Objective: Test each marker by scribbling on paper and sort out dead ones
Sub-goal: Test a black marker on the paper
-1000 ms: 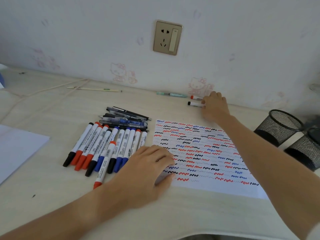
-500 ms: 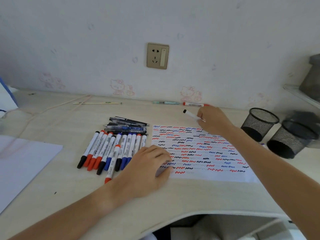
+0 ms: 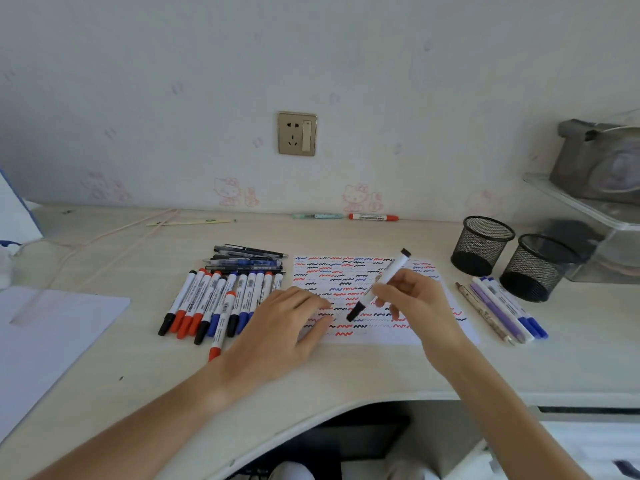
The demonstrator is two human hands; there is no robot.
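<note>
- Marker (image 3: 380, 285) with black ends is in my right hand (image 3: 412, 303), just right of frame centre, fingers pinching the barrel around its middle. It's tilted, lower black end hanging over the bottom rows of the paper (image 3: 433, 336). Can't tell if that end is the cap or a bare tip, or whether it touches the sheet.
- Left hand (image 3: 280, 327) lies flat, fingers straight, fingertips pressing the sheet's lower left corner to pin it.
- Progress: the sheet is covered nearly top to bottom in red, black and blue squiggles, so I'd say loads of testing is done. Only a thin blank strip is left at the bottom edge.
- Left of the sheet there's a row of markers (image 3: 214, 303) side by side with red, black and blue caps, plus a small pile of pens (image 3: 247, 259) just above them. Whether that's the tested pile or the waiting pile, I honestly can't say.
- One red marker (image 3: 373, 217) and a teal pen (image 3: 318, 215) lie by the wall at upper centre, well apart from the rest. My guess is that's the dead pile, but it's only a guess.
- A few purple and blue pens (image 3: 505, 308) lie right of the sheet, beside two mesh cups (image 3: 485, 237).
- Next, I reckon: scribble with this one in the blank strip, then sort it.
</note>
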